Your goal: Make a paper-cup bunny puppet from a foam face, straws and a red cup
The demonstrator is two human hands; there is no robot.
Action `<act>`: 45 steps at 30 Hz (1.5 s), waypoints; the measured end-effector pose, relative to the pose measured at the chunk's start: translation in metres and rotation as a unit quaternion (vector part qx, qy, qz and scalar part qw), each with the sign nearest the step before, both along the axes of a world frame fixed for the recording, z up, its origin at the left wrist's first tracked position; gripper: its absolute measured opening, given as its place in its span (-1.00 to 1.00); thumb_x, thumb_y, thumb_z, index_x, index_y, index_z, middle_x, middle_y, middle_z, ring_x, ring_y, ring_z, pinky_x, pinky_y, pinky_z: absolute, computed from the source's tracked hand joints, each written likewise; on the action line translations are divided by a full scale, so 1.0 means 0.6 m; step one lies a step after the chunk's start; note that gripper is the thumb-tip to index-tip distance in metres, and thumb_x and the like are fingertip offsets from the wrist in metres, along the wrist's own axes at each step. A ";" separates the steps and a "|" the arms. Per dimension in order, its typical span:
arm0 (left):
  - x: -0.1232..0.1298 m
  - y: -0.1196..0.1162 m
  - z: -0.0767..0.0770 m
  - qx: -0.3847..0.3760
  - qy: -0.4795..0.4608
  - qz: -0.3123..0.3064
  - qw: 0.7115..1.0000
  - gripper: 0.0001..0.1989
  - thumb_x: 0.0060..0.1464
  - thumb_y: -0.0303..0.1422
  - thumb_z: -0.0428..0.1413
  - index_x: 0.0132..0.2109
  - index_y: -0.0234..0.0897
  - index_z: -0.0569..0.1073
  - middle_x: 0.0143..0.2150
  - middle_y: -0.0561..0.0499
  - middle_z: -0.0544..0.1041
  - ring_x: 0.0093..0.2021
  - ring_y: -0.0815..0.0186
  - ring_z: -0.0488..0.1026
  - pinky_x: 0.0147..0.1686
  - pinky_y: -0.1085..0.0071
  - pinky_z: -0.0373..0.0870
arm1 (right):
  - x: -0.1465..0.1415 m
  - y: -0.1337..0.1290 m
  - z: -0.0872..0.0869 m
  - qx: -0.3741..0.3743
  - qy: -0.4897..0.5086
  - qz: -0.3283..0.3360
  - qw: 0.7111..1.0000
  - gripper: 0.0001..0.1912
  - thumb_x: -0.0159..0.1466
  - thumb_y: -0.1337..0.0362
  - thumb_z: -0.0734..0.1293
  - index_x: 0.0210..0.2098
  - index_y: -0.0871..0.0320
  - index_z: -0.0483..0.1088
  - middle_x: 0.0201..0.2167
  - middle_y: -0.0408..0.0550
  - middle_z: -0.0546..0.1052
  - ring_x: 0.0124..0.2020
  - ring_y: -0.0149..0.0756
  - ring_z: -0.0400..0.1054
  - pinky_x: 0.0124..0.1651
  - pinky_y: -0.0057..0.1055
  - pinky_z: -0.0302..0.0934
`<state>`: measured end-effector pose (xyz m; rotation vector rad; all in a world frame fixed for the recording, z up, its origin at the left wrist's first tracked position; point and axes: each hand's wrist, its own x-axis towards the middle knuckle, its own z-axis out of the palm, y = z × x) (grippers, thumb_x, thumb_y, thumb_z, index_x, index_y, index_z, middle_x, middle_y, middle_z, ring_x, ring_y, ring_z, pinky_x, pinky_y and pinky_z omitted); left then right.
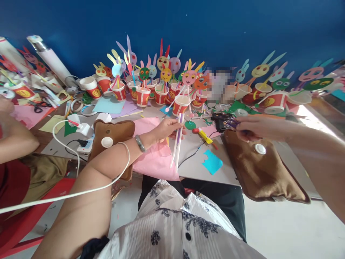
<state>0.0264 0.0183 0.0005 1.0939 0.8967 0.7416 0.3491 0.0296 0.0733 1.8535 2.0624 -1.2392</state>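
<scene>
Worktop (194, 162): places are given from the pink paper sheet (153, 163) at its near edge. Well right of the sheet lies a brown hot-water bag (269, 172) with a white cap; a second brown bag (118, 129) lies just left of it, partly behind the left forearm. Beyond the sheet stand red-and-white paper cups (143, 98), many bearing paper rabbit figures (189, 78). The two hands are well apart. The right hand (249, 127), right of the sheet, is closed on a black-and-purple tool (222, 122), too blurred to identify. The left hand (172, 129), over the sheet's right part, pinches white strips (178, 154) and a purple strip (179, 135) between thumb and fingers; the lower ends hang by the sheet's right edge. Right of the sheet, apart from it, lie a cut cyan paper offcut (212, 162) and a yellow-and-red cutter (205, 136). Beyond the sheet's right side lies a green paper disc (190, 125).
</scene>
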 end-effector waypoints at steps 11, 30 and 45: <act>0.002 0.001 0.003 -0.007 -0.001 0.013 1.000 -0.83 0.31 -0.45 0.01 -0.25 -0.43 0.43 -0.42 -0.04 0.61 -0.52 0.40 0.55 -0.40 0.44 0.50 | -0.095 -0.187 -0.063 -0.049 0.118 0.079 0.989 -0.37 0.30 -0.28 0.14 -0.23 0.16 0.48 -0.41 -0.01 0.47 -0.43 -0.29 0.27 -0.37 -0.35 0.19; -0.005 0.011 -0.016 0.029 -0.050 0.007 0.998 -0.85 0.29 -0.41 0.05 -0.24 -0.38 0.44 -0.37 -0.04 0.63 -0.46 0.36 0.58 -0.38 0.41 0.54 | -0.169 -0.165 -0.114 -0.070 0.146 0.185 0.969 -0.56 0.41 -0.01 0.06 -0.38 0.13 0.35 -0.52 -0.15 0.22 -0.45 -0.34 0.15 -0.31 -0.37 0.19; -0.004 0.007 -0.009 0.028 -0.031 0.032 0.999 -0.83 0.31 -0.41 0.03 -0.26 -0.38 0.44 -0.34 -0.05 0.63 -0.48 0.41 0.55 -0.39 0.44 0.51 | -0.178 -0.161 -0.138 -0.060 0.121 0.160 0.978 -0.65 0.37 0.05 0.15 -0.35 0.12 0.40 -0.46 -0.09 0.33 -0.43 -0.34 0.18 -0.39 -0.44 0.13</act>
